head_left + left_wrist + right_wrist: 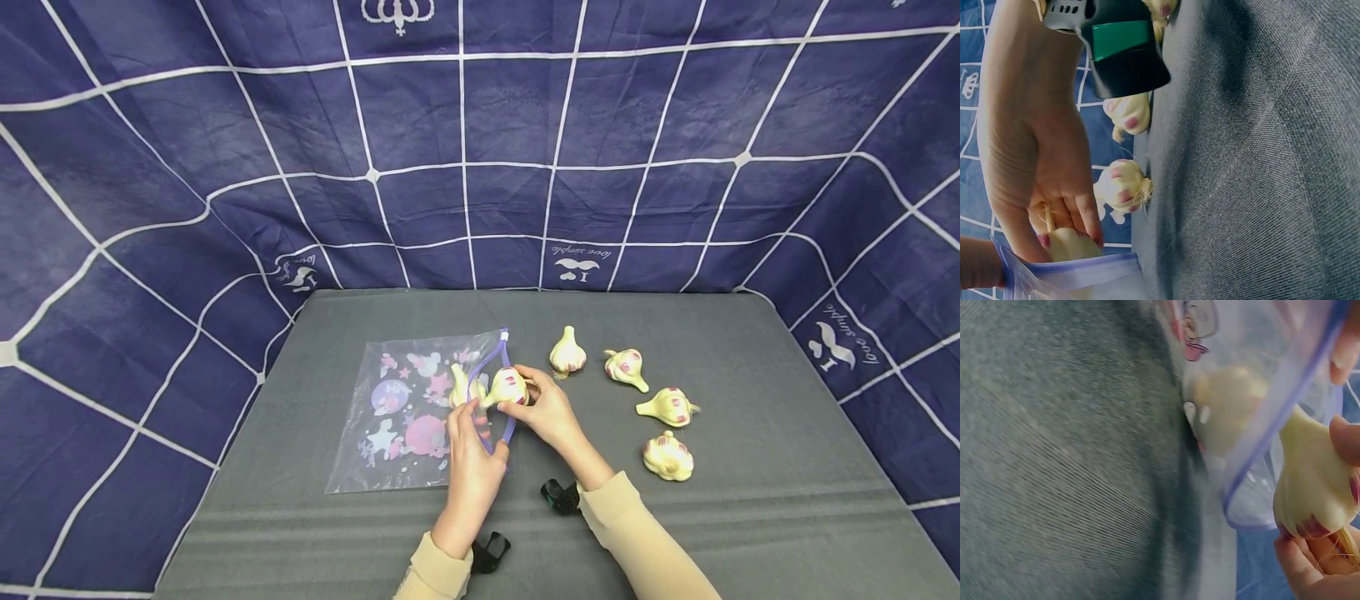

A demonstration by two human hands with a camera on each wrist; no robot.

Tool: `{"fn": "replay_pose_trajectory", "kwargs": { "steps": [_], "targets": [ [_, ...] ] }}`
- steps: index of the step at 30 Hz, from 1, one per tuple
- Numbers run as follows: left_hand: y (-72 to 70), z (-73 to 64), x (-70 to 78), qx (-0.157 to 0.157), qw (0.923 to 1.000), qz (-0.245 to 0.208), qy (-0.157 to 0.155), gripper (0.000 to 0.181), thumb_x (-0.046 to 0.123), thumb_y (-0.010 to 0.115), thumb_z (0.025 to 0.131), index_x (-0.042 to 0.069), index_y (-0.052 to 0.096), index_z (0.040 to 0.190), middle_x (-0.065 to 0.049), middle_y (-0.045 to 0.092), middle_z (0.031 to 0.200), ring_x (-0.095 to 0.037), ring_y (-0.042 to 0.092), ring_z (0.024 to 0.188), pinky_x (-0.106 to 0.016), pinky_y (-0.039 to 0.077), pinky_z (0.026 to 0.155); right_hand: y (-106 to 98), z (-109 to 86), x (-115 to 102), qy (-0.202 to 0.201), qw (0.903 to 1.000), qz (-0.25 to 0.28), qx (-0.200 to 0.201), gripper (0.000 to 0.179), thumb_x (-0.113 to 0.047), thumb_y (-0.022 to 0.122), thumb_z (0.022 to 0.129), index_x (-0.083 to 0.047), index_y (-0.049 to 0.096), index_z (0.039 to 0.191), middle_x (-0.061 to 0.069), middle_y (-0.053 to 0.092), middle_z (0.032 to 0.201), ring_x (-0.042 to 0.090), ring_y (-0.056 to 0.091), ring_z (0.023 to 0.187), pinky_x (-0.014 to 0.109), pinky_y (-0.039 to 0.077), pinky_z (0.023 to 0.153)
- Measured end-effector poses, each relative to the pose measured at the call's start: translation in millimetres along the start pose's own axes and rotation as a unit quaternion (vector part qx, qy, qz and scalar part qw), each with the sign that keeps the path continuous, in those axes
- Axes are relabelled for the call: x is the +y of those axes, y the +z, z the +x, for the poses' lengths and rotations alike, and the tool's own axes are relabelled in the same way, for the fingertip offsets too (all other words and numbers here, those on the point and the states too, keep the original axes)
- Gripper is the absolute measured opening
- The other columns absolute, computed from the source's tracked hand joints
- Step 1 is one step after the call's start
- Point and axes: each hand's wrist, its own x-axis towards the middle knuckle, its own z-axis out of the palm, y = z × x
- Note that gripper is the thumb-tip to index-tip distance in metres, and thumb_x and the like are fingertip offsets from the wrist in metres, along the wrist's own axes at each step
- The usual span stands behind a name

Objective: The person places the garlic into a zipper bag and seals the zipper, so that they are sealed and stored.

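A clear zip bag [408, 417] with pink and blue prints lies flat, its purple-edged mouth held apart toward the right. Near the lower part of that mouth, my left hand [472, 462] pinches the bag's edge. My right hand [551, 408] holds a garlic bulb [507, 387] by its root side, stem end pointing into the opening. In the right wrist view, the held bulb [1313, 478] has its stem past the purple rim [1272, 434]. Another garlic bulb [459, 390] is inside the bag, blurred through the plastic.
To the right on the grey cloth table [750, 517] are a garlic bulb [567, 352], a second bulb [627, 367], a third bulb [667, 407] and one nearer bulb [668, 456]. A blue checked curtain [510, 200] surrounds the table's back and sides. Each wrist wears a black camera [561, 497].
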Motion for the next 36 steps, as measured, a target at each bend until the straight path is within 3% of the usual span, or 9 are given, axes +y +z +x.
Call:
{"fn": "replay_pose_trajectory", "kwargs": {
  "steps": [18,28,36],
  "targets": [
    [-1.0,-1.0,2.3,-0.028,0.9996,0.005,0.002,0.069,-0.014,0.066,0.071,-0.006,0.042,0.135,-0.021,0.041,0.133,-0.028,0.063,0.093,-0.036,0.057,0.080,17,2.0,13,-0.033,0.9968,-0.062,-0.040,0.065,-0.012,0.083,0.075,0.001,0.057,0.133,0.021,0.062,0.127,0.033,0.065,0.113,0.041,0.056,0.092],
    [0.8,-0.7,1.6,-0.024,0.9996,0.007,0.014,0.070,-0.014,0.065,0.069,-0.006,0.043,0.135,-0.025,0.039,0.138,-0.028,0.064,0.093,-0.036,0.057,0.079,25,9.5,16,-0.038,0.9937,-0.089,-0.056,0.064,-0.008,0.082,0.075,0.000,0.058,0.133,0.022,0.061,0.129,0.037,0.063,0.116,0.042,0.054,0.095],
    [0.3,-1.8,1.3,-0.024,0.9988,0.021,0.036,0.069,-0.014,0.066,0.071,-0.005,0.043,0.135,-0.022,0.042,0.133,-0.027,0.063,0.091,-0.034,0.057,0.076,32,16.2,16,-0.099,0.9803,-0.146,-0.089,0.064,-0.013,0.082,0.076,0.003,0.057,0.132,0.023,0.062,0.128,0.034,0.064,0.111,0.040,0.055,0.092]
  ]
}}
